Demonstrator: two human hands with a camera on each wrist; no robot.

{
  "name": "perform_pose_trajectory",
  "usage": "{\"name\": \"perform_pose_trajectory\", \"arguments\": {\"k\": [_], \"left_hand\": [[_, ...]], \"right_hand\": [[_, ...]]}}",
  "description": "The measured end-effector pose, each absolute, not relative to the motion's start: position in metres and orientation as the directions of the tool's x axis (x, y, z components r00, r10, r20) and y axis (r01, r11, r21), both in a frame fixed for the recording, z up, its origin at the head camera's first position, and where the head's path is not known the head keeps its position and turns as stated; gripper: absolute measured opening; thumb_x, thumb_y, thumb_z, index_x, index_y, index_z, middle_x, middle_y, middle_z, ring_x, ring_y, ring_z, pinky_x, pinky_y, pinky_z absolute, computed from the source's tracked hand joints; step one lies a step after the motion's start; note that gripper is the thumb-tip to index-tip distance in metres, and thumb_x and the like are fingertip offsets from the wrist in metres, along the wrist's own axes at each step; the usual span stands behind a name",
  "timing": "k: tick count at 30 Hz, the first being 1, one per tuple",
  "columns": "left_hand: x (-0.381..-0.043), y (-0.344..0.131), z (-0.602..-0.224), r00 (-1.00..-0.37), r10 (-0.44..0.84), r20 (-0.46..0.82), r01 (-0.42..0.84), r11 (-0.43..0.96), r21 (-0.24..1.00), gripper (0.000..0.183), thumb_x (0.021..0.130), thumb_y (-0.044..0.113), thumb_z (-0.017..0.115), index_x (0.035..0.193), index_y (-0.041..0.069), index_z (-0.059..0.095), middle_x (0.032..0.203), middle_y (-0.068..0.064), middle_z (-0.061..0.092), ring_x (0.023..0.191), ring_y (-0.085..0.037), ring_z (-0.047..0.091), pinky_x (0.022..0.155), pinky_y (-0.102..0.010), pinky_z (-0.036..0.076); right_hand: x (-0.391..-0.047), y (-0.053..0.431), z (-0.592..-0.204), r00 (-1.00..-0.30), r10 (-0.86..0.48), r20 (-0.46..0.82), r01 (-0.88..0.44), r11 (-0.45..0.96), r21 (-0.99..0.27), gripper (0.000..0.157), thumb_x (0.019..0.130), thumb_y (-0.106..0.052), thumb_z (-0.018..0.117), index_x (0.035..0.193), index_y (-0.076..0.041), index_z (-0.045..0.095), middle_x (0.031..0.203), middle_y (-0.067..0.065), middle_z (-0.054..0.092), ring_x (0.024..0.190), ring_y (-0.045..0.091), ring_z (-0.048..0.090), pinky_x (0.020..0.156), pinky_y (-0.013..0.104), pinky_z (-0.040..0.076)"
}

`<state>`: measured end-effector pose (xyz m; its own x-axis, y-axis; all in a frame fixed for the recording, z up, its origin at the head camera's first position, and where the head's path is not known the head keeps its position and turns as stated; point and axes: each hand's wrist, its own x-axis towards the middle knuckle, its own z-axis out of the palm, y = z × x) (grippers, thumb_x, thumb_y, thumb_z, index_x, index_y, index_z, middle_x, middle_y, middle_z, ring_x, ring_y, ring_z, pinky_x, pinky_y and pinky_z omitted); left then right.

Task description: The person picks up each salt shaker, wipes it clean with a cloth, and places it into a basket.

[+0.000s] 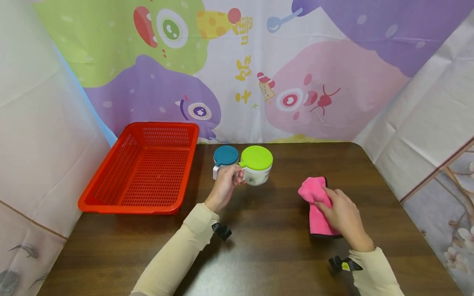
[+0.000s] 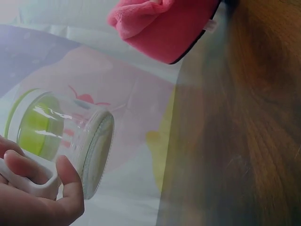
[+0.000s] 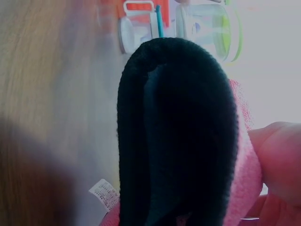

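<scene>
My left hand grips the white handle of a clear jar with a bright green lid. In the left wrist view the jar is raised off the table, its fingers curled through the handle. Just left of it in the head view stands a similar jar with a blue lid, partly hidden by my left hand. On the right, my right hand pinches a folded pink cloth with dark edging. The right wrist view shows the cloth's dark-edged fold and a small white label.
A red plastic basket with perforated walls stands at the table's left side. The brown wooden table ends at a cartoon-printed curtain behind. Pale sheets hang on both sides.
</scene>
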<state>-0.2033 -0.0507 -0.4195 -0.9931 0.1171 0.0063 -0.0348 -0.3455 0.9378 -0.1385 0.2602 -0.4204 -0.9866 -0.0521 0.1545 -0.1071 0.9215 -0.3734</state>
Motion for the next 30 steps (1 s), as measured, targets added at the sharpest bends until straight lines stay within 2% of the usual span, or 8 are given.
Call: {"name": "perform_pose_trajectory", "arguments": {"k": [12, 23, 30], "left_hand": [[-0.200, -0.051, -0.416, -0.991, 0.133, 0.032, -0.020, -0.371, 0.928, 0.029, 0.094, 0.011, 0.042, 0.068, 0.009, 0.054, 0.062, 0.002, 0.048, 0.058, -0.012, 0.044, 0.068, -0.028, 0.050], [-0.197, -0.052, -0.409, -0.986, 0.161, 0.044, -0.028, -0.418, 0.908, 0.033, 0.094, 0.010, 0.041, 0.063, 0.010, 0.051, 0.059, 0.003, 0.046, 0.058, -0.012, 0.044, 0.070, -0.031, 0.049], [-0.196, -0.056, -0.409, -0.977, 0.207, 0.044, -0.048, -0.419, 0.907, 0.031, 0.095, 0.013, 0.040, 0.068, 0.010, 0.054, 0.060, 0.002, 0.046, 0.060, -0.015, 0.044, 0.071, -0.028, 0.052]], "right_hand": [[-0.140, 0.250, -0.413, -0.986, -0.055, 0.160, -0.115, 0.913, -0.392, 0.060, 0.086, -0.026, 0.070, 0.134, 0.005, 0.052, 0.111, 0.025, 0.061, 0.095, 0.038, 0.059, 0.081, 0.055, 0.050], [-0.139, 0.244, -0.409, -0.977, -0.073, 0.200, -0.150, 0.904, -0.401, 0.057, 0.086, -0.025, 0.070, 0.132, 0.005, 0.054, 0.107, 0.024, 0.061, 0.085, 0.033, 0.057, 0.073, 0.051, 0.049], [-0.140, 0.240, -0.407, -0.979, -0.065, 0.192, -0.141, 0.898, -0.416, 0.059, 0.085, -0.026, 0.071, 0.133, 0.005, 0.053, 0.107, 0.022, 0.061, 0.086, 0.032, 0.057, 0.073, 0.048, 0.049]]}}
